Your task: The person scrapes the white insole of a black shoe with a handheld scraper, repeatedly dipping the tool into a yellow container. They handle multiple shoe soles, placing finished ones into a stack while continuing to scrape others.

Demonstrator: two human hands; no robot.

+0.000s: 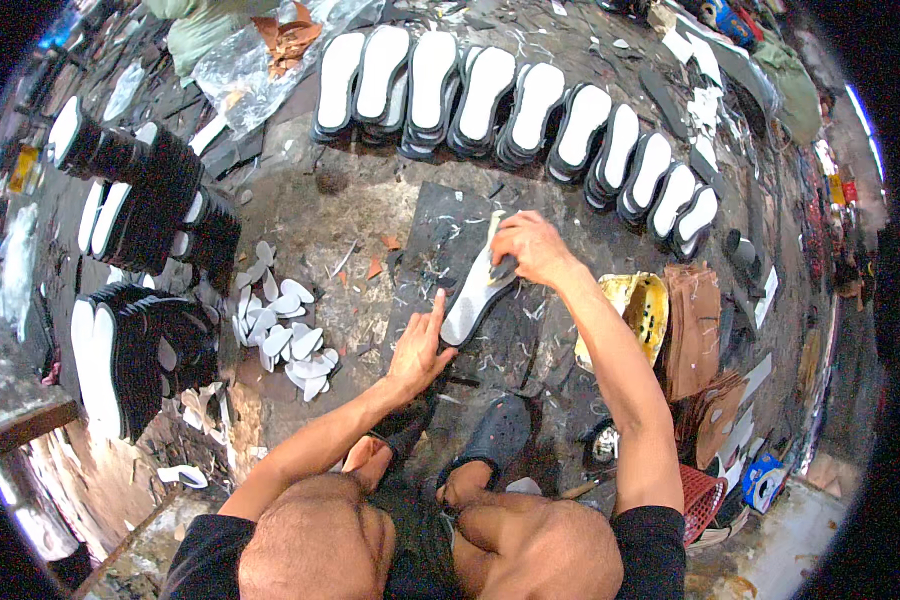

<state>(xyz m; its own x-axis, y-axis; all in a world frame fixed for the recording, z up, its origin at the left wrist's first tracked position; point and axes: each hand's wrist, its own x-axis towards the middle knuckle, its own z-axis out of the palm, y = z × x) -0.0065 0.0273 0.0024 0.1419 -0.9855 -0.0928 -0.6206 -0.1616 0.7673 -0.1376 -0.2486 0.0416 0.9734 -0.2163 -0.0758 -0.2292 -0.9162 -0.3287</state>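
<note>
Can see, along the far side, a curved row of ten stacks (433, 80) of white-topped soles, swinging nearer toward the right. At far left, crumpled clear plastic (235, 85) with brown scraps (288, 45) on top. On the left, high dark-and-white piles (120, 225) of more soles; between these and the middle, a loose heap of white rounded cutouts (285, 335) on the worn, littered floor (300, 190). On the right, just beside the right forearm, a stained yellow container (650, 305), then piled brown sheets (692, 330); nearer, a red basket (703, 503) and a blue-and-white ring (763, 483). At the near side, between the knees, dark shoes (505, 435).

In the middle, on a dark mat (435, 215) strewn with pale shreds, a single long sole (473, 300), slanting from near left to far right. Whitish on top, greyer and speckled toward the near end, with a dark edge along the right; hidden in its far part by the right hand (532, 245). Right fingers curled over there; cannot tell exactly what is in their grip. Left hand (420, 350) released, forefinger stretched away, thumb at the near end.
</note>
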